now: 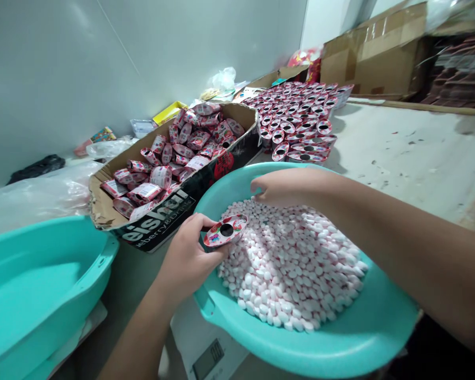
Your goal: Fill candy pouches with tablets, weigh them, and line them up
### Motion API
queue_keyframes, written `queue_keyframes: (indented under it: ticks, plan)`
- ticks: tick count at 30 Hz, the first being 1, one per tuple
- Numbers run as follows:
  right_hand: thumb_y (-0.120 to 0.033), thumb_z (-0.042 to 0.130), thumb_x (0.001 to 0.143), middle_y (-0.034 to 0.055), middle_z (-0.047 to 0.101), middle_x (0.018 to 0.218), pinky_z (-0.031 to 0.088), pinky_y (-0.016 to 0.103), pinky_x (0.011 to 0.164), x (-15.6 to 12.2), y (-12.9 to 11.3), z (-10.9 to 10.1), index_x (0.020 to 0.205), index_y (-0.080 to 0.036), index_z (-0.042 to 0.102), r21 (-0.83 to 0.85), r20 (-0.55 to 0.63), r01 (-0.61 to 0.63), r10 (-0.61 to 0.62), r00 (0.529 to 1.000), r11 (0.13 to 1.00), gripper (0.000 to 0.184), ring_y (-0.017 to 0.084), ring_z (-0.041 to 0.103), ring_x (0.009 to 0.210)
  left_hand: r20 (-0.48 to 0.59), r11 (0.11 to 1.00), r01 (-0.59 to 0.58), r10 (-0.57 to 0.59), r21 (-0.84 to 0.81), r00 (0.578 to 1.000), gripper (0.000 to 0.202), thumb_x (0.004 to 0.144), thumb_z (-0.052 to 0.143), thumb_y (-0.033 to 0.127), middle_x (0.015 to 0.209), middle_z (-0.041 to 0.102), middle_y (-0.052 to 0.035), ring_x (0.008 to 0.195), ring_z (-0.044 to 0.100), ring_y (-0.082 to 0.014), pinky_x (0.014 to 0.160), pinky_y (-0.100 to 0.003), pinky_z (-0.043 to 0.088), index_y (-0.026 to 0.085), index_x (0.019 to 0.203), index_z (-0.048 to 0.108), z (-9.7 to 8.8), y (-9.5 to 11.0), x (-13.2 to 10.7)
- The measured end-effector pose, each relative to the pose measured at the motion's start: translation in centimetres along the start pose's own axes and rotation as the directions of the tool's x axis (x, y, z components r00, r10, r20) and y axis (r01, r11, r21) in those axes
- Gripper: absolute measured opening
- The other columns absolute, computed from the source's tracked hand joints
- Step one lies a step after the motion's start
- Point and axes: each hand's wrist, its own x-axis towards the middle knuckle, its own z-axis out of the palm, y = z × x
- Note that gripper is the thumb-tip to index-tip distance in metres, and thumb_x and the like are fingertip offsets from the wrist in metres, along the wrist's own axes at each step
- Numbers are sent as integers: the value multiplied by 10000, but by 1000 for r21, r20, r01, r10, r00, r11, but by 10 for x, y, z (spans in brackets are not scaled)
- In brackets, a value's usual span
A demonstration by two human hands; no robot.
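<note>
My left hand (190,258) grips a small oval candy box (210,239) with a red and pink print and a dark round hole in its top. The box is held over the left rim of a turquoise basin (364,343). A heap of small white and pinkish candies (285,269) lies in the basin. At the far side of the heap is my right hand (277,187), its fingers curled downward close to the candies. Whatever those fingers hold is hidden.
A cardboard carton (174,206) full of jumbled candy boxes stands behind the left hand. Many upright boxes (296,121) cover the table farther back. A second turquoise basin (43,285) is at left. Under the candy basin sits a digital scale (209,353).
</note>
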Motion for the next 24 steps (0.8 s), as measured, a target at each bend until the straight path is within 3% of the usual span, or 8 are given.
queue_keyframes:
  ticks: [8,11,14,17,19,20,22,24]
  plan:
    - [-448,570,904,133,687,975,385,316,606,-7,-1,-5,1094,-145,702,-48,43,-73,75,996,996,381,214,603,753,-6,1000,9,-9,7,1000,264,790,747,327,949,669,6,883,633,-179,803,-305,469,229,970,582,0,-3,0]
    - [-411,491,958,88,679,839,373,310,596,-10,-4,-11,978,-151,714,0,65,-2,2,998,1000,343,168,574,655,-4,1000,13,-13,5,1000,266,793,746,334,931,668,11,873,635,-176,784,-295,468,229,973,582,1,-3,-1]
    - [-322,564,920,37,633,633,400,287,568,-16,-6,-16,744,-165,710,105,267,31,-59,962,994,277,129,540,538,-15,1000,17,-18,-8,1000,256,808,729,338,945,674,5,869,636,-176,753,-284,469,228,990,587,1,-2,-1]
    - [-210,619,858,9,612,549,448,256,553,-29,-20,-17,622,-181,681,297,529,66,-222,819,952,246,117,558,519,-34,1000,16,-17,-25,999,248,838,692,335,987,681,-5,887,641,-178,758,-285,478,229,1035,587,1,-1,0]
    - [-179,575,860,-5,620,554,463,227,546,-40,-37,-14,596,-191,652,410,671,124,-391,630,904,275,111,583,548,-44,1000,13,-14,-25,999,243,849,673,328,1004,678,-7,887,642,-175,757,-285,482,231,1054,585,1,0,0]
    - [-175,545,866,-15,627,567,470,212,545,-45,-46,-10,606,-198,639,454,737,139,-459,497,880,277,109,596,572,-50,1000,11,-12,-25,999,243,851,670,328,1003,675,-6,881,640,-172,752,-282,484,232,1057,585,1,0,0]
    - [-175,525,859,-34,607,559,479,200,519,-49,-62,1,626,-204,592,496,818,90,-500,284,863,244,109,595,560,-55,999,5,-6,-31,998,246,852,671,343,991,670,0,871,638,-166,748,-279,487,235,1054,584,0,1,0]
    - [-158,537,838,-44,583,547,494,213,490,-46,-71,13,658,-201,543,486,856,5,-477,200,874,185,114,579,519,-56,999,0,-3,-40,998,245,850,676,351,984,668,7,872,639,-163,752,-276,489,238,1047,583,0,0,0]
